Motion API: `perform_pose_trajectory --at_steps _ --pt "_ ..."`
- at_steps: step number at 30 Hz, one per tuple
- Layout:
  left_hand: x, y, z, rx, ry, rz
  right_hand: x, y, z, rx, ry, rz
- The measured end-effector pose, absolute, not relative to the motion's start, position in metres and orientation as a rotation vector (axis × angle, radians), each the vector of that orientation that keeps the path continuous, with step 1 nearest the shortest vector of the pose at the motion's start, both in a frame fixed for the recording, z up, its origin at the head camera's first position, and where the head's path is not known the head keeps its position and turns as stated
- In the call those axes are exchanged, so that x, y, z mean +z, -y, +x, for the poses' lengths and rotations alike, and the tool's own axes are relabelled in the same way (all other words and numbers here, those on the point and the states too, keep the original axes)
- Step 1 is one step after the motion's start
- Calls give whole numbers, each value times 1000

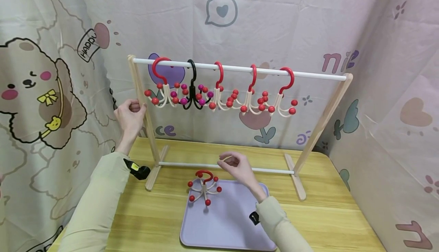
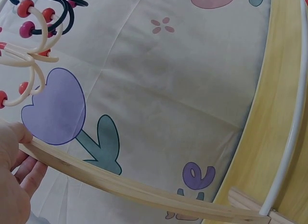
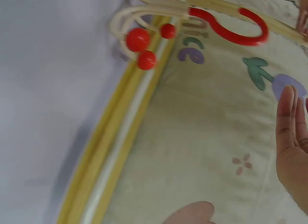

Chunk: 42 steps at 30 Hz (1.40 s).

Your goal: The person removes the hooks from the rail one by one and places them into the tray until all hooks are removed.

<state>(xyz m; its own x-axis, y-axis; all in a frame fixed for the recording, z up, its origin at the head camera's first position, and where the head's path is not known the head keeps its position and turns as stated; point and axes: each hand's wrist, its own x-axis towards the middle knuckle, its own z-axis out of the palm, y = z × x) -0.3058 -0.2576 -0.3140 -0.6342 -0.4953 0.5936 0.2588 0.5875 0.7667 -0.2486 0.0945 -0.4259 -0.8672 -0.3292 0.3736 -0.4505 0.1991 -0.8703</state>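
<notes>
Currently the left hand (image 1: 129, 114) grips the left wooden upright (image 1: 144, 111) of the rack (image 1: 240, 68), fingers curled round the post; the left wrist view shows the thumb and fingers (image 2: 30, 173) pressed on either side of the slat. The right hand (image 1: 238, 167) hovers above the near edge of the rack's lower white rail (image 1: 192, 165), fingers loosely curled, holding nothing; the right wrist view shows the fingers straight-ish and apart, with no contact.

Nearest to the right hand: a red-hooked hanger (image 1: 204, 186) standing at the far-left corner of the lavender tray (image 1: 226, 225), just beside the hand, not touching it. Its long axis is roughly vertical, hook up, opening to the left; cream arms splay outward, each tipped with a red ball.

The tray is a smooth matte rectangle with rounded corners and a low rim. It sits on a yellow wood-grain table (image 1: 343, 214), in front of the rack.

The rack has pale wooden A-legs and flat feet, with a white round top bar. Five hangers are on the bar, hooks up and arms hanging down: four red-hooked hangers with cream arms and red balls (image 1: 164, 88), and a black hanger (image 1: 193, 88) with magenta balls, second from left.

The backdrop is a creased fabric curtain (image 1: 274, 23) with cartoon prints: a dog, tulips, a speech bubble. It wraps round the rear and both sides of the table.
</notes>
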Motion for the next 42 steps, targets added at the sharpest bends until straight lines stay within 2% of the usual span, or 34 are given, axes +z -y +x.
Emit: perform_pose_trajectory --at_steps 20,42 --pt "-313 257 -304 -1131 1989 203 -370 -123 -249 1782 1887 751" --pt "-313 257 -305 -1125 1975 214 -324 -162 -254 1796 1611 580"
